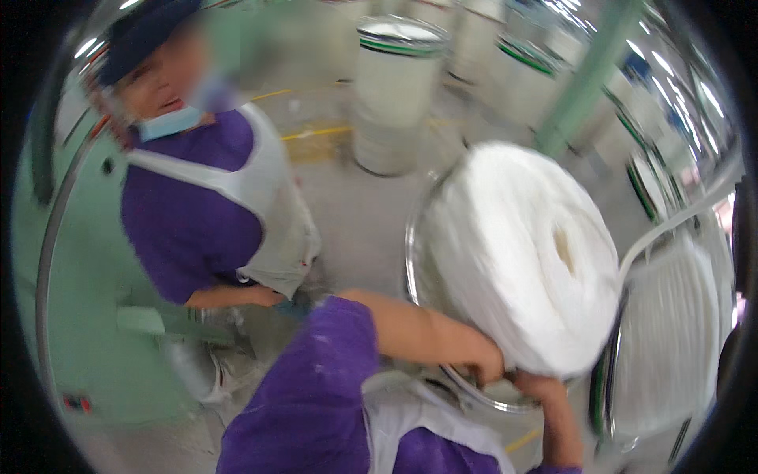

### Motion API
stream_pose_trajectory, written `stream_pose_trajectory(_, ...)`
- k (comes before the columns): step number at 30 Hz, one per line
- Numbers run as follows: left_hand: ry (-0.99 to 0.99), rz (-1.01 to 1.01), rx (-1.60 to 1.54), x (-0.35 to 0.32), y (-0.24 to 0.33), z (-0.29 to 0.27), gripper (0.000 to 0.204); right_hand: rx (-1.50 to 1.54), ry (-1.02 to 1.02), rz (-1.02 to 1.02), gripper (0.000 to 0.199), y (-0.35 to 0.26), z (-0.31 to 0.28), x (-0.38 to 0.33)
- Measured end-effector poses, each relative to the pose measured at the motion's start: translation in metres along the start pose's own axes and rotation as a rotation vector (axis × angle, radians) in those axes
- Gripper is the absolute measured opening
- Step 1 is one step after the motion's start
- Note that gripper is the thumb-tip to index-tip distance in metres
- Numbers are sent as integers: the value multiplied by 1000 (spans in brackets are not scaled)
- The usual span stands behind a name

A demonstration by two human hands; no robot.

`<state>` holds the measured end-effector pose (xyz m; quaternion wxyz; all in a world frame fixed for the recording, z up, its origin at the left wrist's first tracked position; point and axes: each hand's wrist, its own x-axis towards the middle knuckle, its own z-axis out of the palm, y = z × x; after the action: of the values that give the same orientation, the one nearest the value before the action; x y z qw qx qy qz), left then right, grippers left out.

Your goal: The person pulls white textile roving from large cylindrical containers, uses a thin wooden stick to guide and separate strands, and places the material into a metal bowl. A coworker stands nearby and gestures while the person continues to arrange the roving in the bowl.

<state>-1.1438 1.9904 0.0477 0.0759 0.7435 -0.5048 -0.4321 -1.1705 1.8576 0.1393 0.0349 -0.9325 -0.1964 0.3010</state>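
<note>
A big, thick ring-shaped coil of soft white fibre sliver [513, 253], with a narrow hole in its face, stands tilted in the mouth of a round can with a shiny metal rim [410, 261]. My left hand [483, 362] reaches across from the left to the coil's near lower edge, just above the can's rim. Its fingers are curled; what they hold is hidden. Close beside it, my right hand [539, 385] is against the coil's underside, its fingers hidden and blurred.
At the left a person [205, 182] in a purple shirt and white apron stands by a green machine [103, 332]. Behind the coil are a tall white can [399, 103] and a green post [592, 71]. Another can with white sliver [667, 340] stands at the right.
</note>
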Motion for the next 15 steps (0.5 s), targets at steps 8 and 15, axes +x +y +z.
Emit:
stream_pose_trajectory(8, -156, -33, -18, -56, 12, 1, 46, 27, 316, -282, 40, -7, 7, 8)
stream_pose_trajectory(15, -127, -181, -309, -69, -1, 0, 61, 87, 510, -237, 29, -17, -1, 3)
